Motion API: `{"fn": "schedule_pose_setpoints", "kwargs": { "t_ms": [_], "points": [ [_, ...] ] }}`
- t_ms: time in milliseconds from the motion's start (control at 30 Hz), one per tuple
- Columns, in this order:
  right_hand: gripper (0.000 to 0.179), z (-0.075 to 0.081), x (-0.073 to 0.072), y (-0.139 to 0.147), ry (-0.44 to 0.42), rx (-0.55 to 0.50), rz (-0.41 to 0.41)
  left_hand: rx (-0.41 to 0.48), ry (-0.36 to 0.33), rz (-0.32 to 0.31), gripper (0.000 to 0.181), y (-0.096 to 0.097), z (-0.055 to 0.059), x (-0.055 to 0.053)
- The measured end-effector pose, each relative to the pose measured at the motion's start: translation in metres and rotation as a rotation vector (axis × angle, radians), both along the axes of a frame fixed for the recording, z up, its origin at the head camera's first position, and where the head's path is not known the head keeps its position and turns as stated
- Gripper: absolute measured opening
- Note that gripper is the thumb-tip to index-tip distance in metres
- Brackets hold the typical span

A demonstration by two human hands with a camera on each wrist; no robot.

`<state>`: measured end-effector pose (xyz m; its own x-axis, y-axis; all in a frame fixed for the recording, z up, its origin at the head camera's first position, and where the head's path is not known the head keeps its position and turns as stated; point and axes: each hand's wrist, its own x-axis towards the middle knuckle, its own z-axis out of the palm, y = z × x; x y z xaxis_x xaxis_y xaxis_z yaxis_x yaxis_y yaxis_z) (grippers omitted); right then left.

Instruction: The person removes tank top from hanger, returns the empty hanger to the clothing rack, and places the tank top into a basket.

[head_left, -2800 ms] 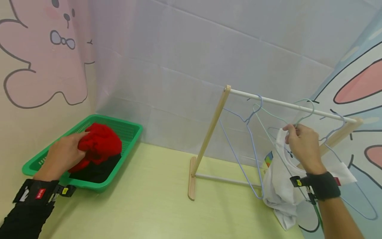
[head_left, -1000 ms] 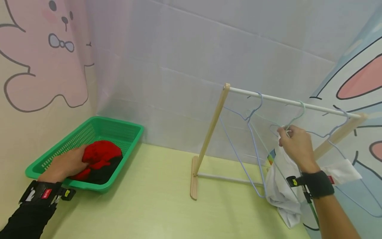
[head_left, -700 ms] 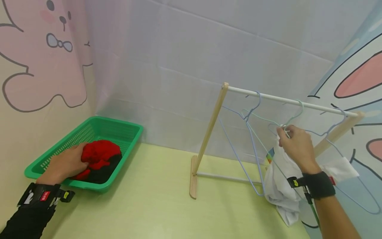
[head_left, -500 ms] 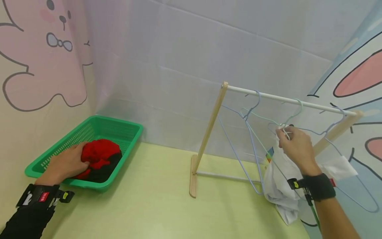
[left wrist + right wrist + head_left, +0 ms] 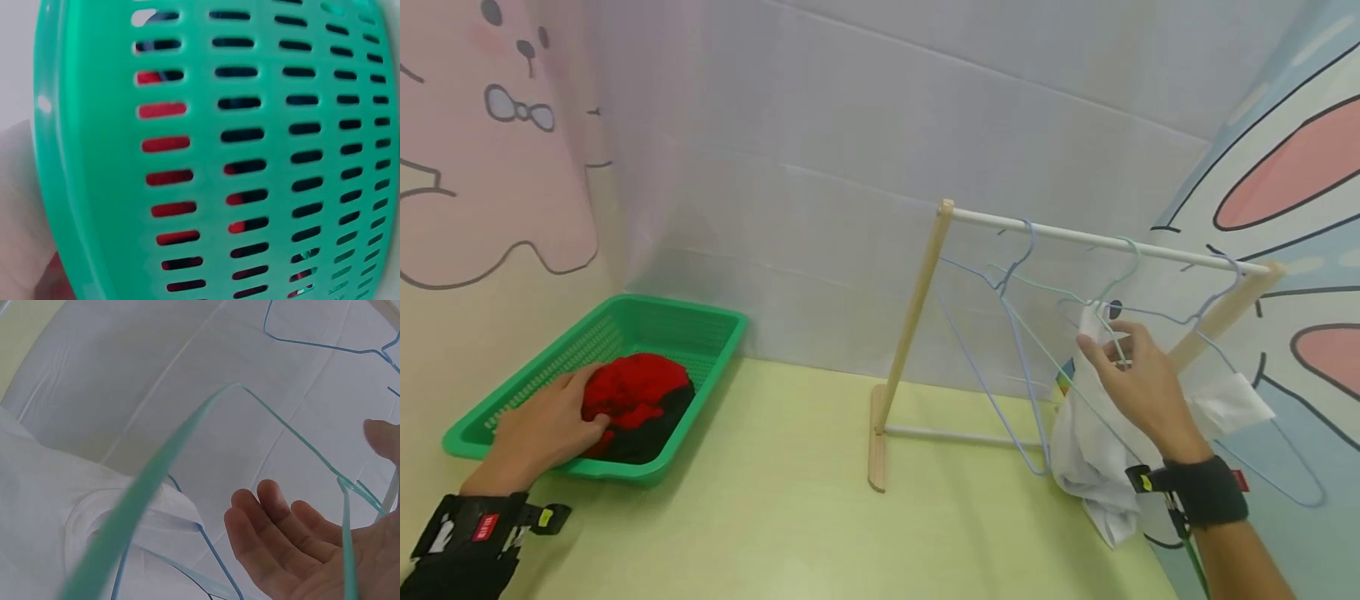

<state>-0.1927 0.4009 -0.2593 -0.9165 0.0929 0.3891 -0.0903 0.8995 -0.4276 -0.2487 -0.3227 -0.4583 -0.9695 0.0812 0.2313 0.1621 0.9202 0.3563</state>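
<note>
In the head view, my left hand (image 5: 546, 429) lies inside the green basket (image 5: 456, 442), its fairly straight fingers resting against a bunched red cloth (image 5: 632, 392). Dark cloth (image 5: 651, 433) lies under the red one. Farther right, my right hand (image 5: 1138, 387) is beside the green wire hanger (image 5: 1082, 392), which hooks over the rack's rail. The right wrist view shows this hand (image 5: 300, 544) with loosely bent fingers and nothing gripped; the hanger's wire passes across the palm. A white shirt (image 5: 1086, 442) hangs just behind, with blue wire at its neck opening (image 5: 81, 531).
The wooden rack (image 5: 917, 308) stands toward the back right. One blue hanger (image 5: 1017, 333) is on its left side, another blue hanger (image 5: 1217, 300) at its right end. Yellow tabletop (image 5: 790, 483) lies between basket and rack. Curtains surround the back and sides.
My left hand has lowered the red cloth into the basket and its fingers have loosened. My right hand has moved the green hanger slightly left along the rail, then its fingers have spread off it.
</note>
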Motion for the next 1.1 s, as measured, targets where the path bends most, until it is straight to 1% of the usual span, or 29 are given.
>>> {"fn": "schedule_pose_setpoints", "kwargs": {
  "t_ms": [67, 167, 300, 400, 567, 767, 833, 967, 1100],
  "points": [
    [0.075, 0.000, 0.004, 0.001, -0.018, -0.043, -0.005, 0.009, 0.017, 0.013, 0.078, 0.000, -0.002, 0.003],
    [0.068, 0.001, 0.010, 0.005, 0.026, -0.065, -0.012, 0.026, 0.028, 0.039, 0.078, 0.000, -0.003, 0.007],
    [0.061, 0.005, 0.019, 0.011, 0.083, -0.065, -0.025, 0.038, 0.032, 0.062, 0.079, 0.002, -0.001, 0.011],
    [0.060, 0.005, 0.025, 0.014, 0.078, -0.066, -0.038, 0.039, 0.035, 0.087, 0.079, 0.002, 0.001, 0.015],
    [0.061, 0.006, 0.035, 0.019, 0.069, -0.063, -0.070, 0.027, 0.017, 0.134, 0.080, 0.004, 0.003, 0.019],
    [0.061, 0.013, 0.045, 0.029, 0.109, -0.062, -0.137, 0.004, 0.049, 0.118, 0.077, 0.009, 0.002, 0.023],
    [0.060, 0.016, 0.046, 0.033, 0.124, -0.054, -0.151, -0.006, 0.054, 0.116, 0.074, 0.009, 0.002, 0.025],
    [0.059, 0.020, 0.047, 0.042, 0.147, -0.034, -0.183, -0.019, 0.040, 0.118, 0.071, 0.010, 0.001, 0.029],
    [0.058, 0.021, 0.048, 0.049, 0.160, -0.015, -0.215, -0.019, 0.042, 0.108, 0.068, 0.013, -0.001, 0.032]
  ]
}}
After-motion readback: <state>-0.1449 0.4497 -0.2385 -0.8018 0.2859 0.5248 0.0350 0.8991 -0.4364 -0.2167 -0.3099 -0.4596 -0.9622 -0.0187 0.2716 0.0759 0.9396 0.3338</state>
